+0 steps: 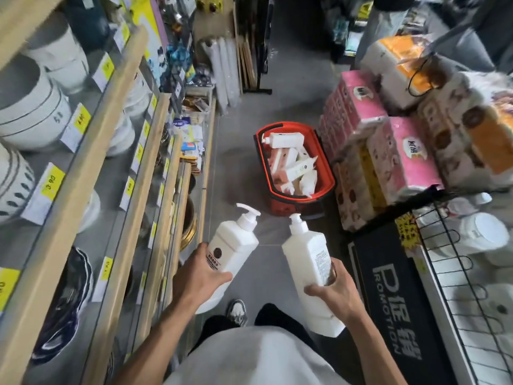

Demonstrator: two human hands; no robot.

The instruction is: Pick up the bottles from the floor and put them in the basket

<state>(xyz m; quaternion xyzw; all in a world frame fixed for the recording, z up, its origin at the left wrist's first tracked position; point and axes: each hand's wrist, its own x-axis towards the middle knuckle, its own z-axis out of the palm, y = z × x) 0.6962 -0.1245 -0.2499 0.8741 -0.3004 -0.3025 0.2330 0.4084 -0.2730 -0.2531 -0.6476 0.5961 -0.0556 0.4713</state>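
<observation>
Now my left hand (200, 276) wraps the lower body of the first pump bottle (236, 245), nozzle aimed at one o'clock. The second pump bottle (306, 259) sits clasped in my right hand (333, 284). Both look like stiff, slick plastic, likely heavy; mid-body grips suit best. The red basket (330, 176) waits on the floor at twelve o'clock, part-filled.

White bowls (30, 112) fill the shelves; pink tissue packs (405, 157) sit opposite.

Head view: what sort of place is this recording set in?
Probably a household-goods shop aisle: shelves of bowls with yellow price tags, stacked tissue packs, and a red basket on the floor.
</observation>
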